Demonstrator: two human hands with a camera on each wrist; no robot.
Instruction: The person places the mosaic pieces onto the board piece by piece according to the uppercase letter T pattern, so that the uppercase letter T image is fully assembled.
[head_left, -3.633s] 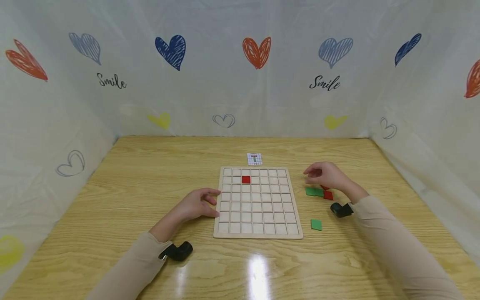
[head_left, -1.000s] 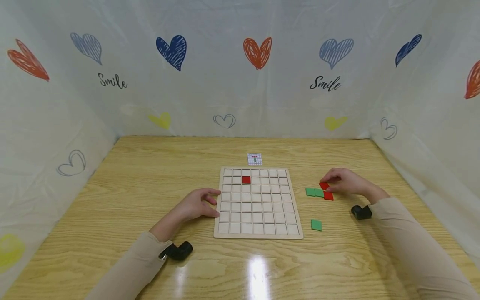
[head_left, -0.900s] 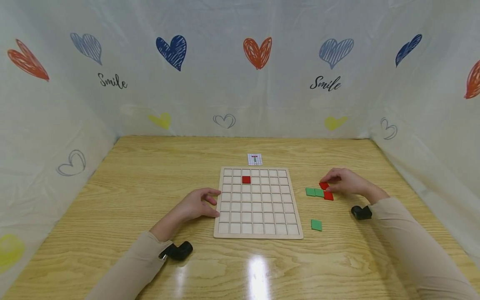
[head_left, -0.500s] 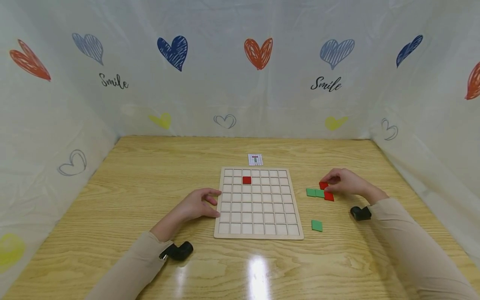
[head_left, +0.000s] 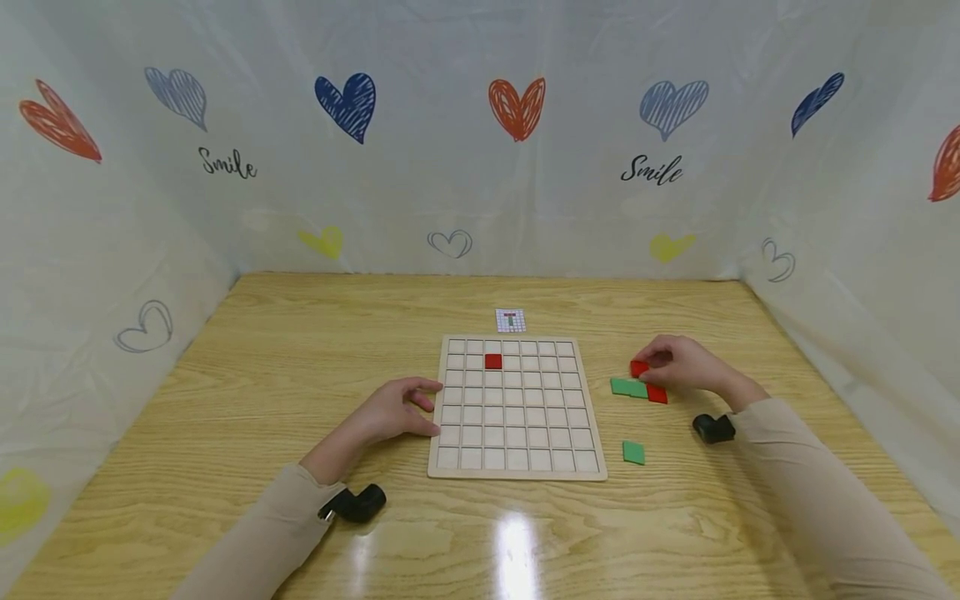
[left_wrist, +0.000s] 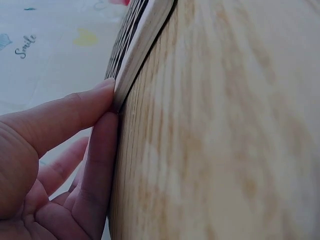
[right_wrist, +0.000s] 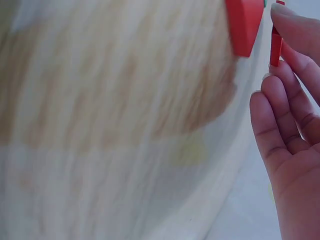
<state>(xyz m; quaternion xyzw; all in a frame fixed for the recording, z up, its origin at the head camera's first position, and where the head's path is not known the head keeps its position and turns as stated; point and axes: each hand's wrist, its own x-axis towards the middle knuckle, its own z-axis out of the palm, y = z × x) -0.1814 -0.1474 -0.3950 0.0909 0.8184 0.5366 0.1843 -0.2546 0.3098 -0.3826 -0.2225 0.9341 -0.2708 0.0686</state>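
My right hand [head_left: 678, 362] pinches a red square tile [head_left: 638, 369] between thumb and fingers. In the right wrist view the pinched tile [right_wrist: 276, 48] stands edge-on at the fingertips. Just under that hand, another red tile [head_left: 657, 394] lies against a row of two green tiles [head_left: 628, 387]. At the left edge of the wooden grid board [head_left: 517, 475] rests my left hand [head_left: 390, 410], thumb and index finger spread along it. The left wrist view shows its fingertips right at the board's rim [left_wrist: 145, 50]. One red tile [head_left: 492, 361] sits in a cell of the board's second row.
A single green tile [head_left: 633, 452] lies right of the board's lower corner. Behind the board is a small card [head_left: 511, 320] printed with a red and green T on a grid. A white curtain [head_left: 420, 167] with hearts encloses the wooden table [head_left: 337, 317].
The right hand first drew back over the red tiles, took hold of one, and has now shifted it slightly left above the green row. The left hand has stayed in place.
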